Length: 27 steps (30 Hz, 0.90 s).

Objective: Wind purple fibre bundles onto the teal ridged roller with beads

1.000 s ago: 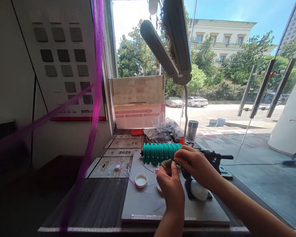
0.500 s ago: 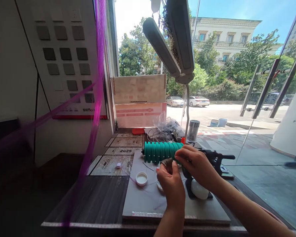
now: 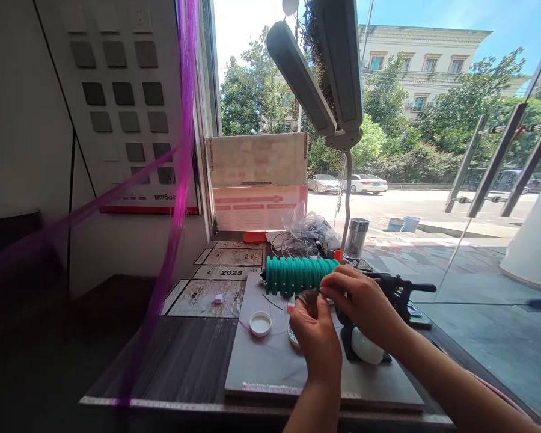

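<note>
Left hand (image 3: 315,331): closed, thumb and forefinger gripping a dark, mesh-like piece (image 3: 306,297), held above the grey board (image 3: 256,367), at the near side of the teal ridged roller (image 3: 297,275). Right hand (image 3: 360,297): thumb and fingertips pinched together at the piece's right edge; anything between them is too small for me to tell. Left of the hands, a white round cap (image 3: 260,325) lies open side up; a white round dish (image 3: 293,337) is partly hidden by the left hand. Right, near the right forearm, sits a white rounded object (image 3: 367,347). Far left, a lilac piece (image 3: 219,299) rests on printed sheets (image 3: 193,294) marked 2025. Progress: 2 hands engaged on 1 piece; work judged under way, the piece not yet released. How much remains cannot be told.
</note>
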Tool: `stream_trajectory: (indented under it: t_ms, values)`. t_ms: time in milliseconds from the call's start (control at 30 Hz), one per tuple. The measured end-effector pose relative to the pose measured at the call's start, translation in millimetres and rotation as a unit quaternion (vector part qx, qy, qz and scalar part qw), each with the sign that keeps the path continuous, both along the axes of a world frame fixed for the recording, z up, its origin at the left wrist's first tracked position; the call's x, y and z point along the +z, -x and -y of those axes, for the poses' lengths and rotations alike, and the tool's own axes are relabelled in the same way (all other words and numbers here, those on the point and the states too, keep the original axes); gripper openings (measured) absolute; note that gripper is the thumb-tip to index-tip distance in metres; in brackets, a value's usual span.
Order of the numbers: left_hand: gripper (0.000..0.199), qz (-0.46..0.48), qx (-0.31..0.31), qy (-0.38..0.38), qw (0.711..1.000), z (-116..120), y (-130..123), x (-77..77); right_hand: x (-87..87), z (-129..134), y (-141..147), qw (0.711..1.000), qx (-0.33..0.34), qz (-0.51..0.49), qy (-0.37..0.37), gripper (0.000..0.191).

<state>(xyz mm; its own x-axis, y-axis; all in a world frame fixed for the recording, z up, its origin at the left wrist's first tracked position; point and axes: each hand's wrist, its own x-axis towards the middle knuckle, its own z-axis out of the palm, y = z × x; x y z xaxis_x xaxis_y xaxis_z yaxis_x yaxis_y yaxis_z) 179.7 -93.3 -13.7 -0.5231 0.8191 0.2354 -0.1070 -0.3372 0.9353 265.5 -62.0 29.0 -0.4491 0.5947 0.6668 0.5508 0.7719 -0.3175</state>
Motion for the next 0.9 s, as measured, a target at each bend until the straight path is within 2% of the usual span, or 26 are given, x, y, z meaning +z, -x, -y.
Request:
stream_trajectory:
  t_ms: [300,767,833,900]
  values:
    - [0.018,-0.005,0.018,0.001,1.000,-2.4,1.6,-3.4,3.4,-0.4,-0.4,0.999,0.000,0.003,0.035,0.012]
    - [0.017,0.046,0.026,-0.012,0.999,-5.2,-3.5,1.4,2.6,-1.1,12.1,0.996,-0.089,-0.014,0.001,0.010]
    - [0.018,0.049,0.024,-0.014,0.998,-5.6,-2.3,1.6,3.6,-1.6,12.7,0.995,-0.092,-0.024,0.009,0.009]
    - [0.018,0.050,0.022,-0.017,0.998,-5.2,-0.2,2.2,7.0,-3.2,11.0,0.996,-0.069,-0.042,0.046,0.009]
